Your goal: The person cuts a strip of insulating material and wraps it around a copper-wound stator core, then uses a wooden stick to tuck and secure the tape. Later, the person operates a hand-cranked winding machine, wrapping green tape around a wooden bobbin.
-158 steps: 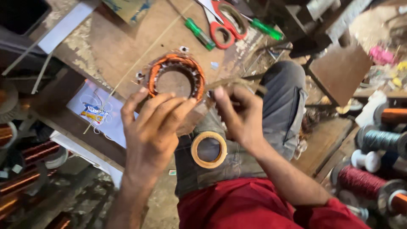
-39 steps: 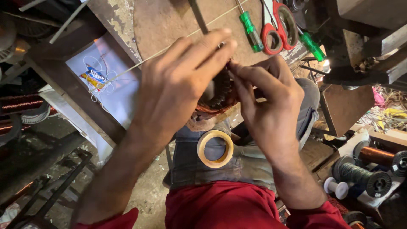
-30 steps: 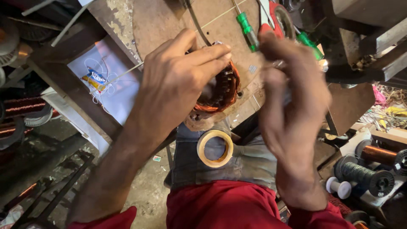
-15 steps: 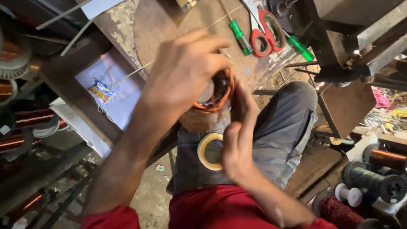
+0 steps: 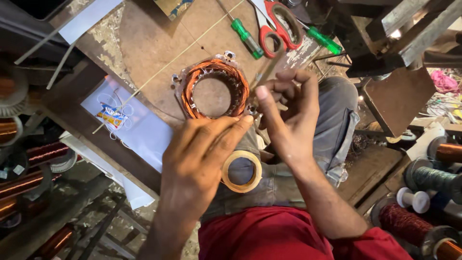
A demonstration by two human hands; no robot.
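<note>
Copper-wound stator (image 5: 214, 89), near rim behind hands (image 5: 202, 159), grip unclear

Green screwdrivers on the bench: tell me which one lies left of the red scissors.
The green screwdriver left of the scissors; the other screwdriver lies right of them.

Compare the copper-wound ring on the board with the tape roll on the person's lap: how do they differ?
The copper-wound ring looks larger and orange, with metal tabs at its rim; the tape roll looks smaller, pale yellow and smooth. The ring lies on the wooden board; the roll rests on the lap. Both are rings with open centres.
</note>
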